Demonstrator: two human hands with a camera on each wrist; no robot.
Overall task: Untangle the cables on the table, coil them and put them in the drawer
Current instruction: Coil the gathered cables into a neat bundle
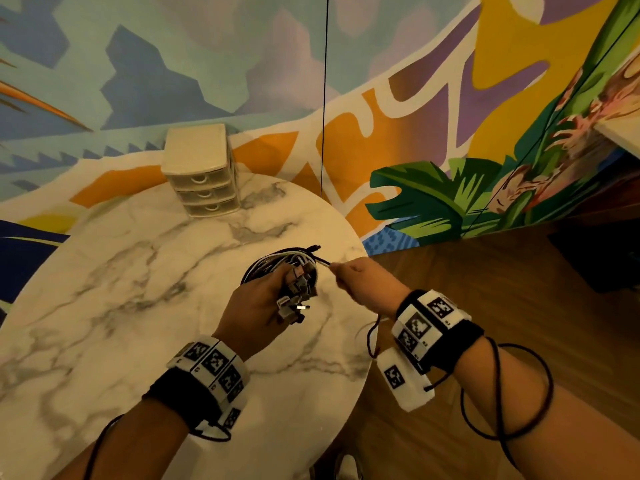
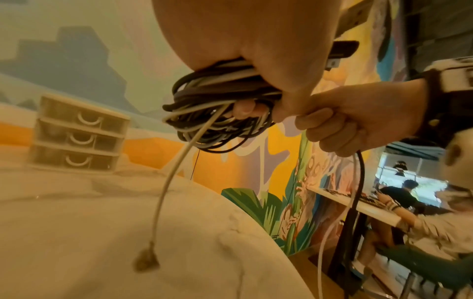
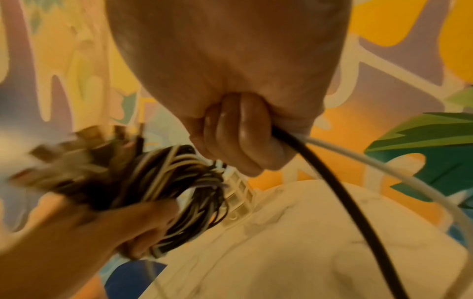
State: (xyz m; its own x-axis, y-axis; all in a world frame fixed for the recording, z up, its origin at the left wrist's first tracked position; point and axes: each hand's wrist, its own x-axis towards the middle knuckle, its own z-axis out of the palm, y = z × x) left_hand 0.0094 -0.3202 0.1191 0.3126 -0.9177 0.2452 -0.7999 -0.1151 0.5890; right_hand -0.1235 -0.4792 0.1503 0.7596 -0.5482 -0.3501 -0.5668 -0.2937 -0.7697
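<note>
My left hand [image 1: 258,301] grips a coiled bundle of black and white cables [image 1: 277,268] above the marble table [image 1: 114,289]; several plug ends [image 1: 294,304] stick out past its fingers. In the left wrist view the bundle [image 2: 217,113] hangs from the fist, and one white cable end [image 2: 163,194] dangles down to a plug [image 2: 146,261]. My right hand [image 1: 360,280], just right of the bundle, grips a black strand [image 3: 330,178] and a white strand [image 3: 379,163] that trail from it. A cream three-drawer unit [image 1: 202,171] stands at the table's far side, all drawers closed.
The round table's right edge [image 1: 363,341] drops to a wooden floor [image 1: 502,271]. A painted mural wall [image 1: 398,98] runs behind. In the left wrist view a seated person [image 2: 409,194] is at a counter [image 2: 358,204] far right.
</note>
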